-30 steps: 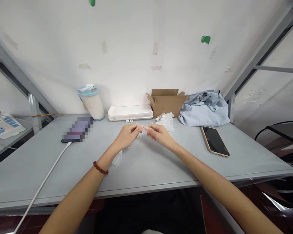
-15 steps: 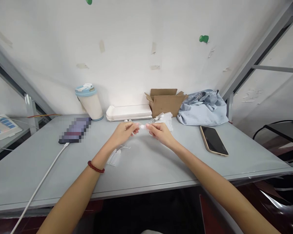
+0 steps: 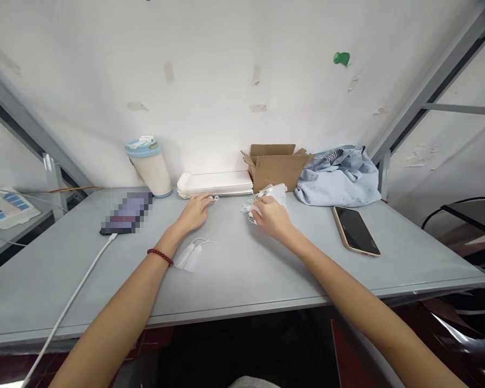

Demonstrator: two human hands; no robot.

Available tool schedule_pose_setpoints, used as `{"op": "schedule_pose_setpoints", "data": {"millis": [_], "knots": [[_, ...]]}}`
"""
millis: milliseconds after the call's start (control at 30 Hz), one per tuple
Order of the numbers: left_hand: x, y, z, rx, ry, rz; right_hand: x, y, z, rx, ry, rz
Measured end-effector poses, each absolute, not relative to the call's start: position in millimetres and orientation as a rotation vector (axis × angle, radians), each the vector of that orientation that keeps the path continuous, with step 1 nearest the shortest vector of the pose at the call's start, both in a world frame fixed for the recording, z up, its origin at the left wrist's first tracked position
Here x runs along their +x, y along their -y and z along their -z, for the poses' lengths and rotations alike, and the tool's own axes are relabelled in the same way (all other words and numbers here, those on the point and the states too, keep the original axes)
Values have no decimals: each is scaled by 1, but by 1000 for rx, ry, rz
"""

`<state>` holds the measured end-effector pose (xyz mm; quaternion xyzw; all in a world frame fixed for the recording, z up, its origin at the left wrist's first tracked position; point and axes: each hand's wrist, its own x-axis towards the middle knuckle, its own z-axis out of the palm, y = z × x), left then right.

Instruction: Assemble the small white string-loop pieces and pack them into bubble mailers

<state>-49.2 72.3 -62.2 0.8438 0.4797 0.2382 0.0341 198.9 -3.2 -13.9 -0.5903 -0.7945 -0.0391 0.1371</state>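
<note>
Nearest on the grey table (image 3: 267, 280), two corded white pieces (image 3: 192, 256) lie set down, seemingly done. Beyond, the left hand (image 3: 196, 211) touches small round parts (image 3: 215, 198), its grip unclear. The right hand (image 3: 269, 215) clasps white bits (image 3: 248, 209) beside a clear bag (image 3: 277, 191), apparently holding more.

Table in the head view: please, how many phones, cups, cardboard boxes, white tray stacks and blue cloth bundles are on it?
Phones: 2
Cup: 1
Cardboard box: 1
White tray stack: 1
Blue cloth bundle: 1
Total: 6
</note>
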Motion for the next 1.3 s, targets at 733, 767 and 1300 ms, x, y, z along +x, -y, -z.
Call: {"op": "schedule_pose_setpoints", "data": {"millis": [733, 767, 1300], "knots": [[-55, -75, 72, 2511, -1627, -745, 203, -1, 18, -1780, 2221, 296], [-55, -75, 71, 2508, -1635, -736, 203, -1, 18, -1770, 2212, 303], [-49, -52, 38, 2338, -1942, -459, 160, 42, 41, -803, 2480, -200]]}}
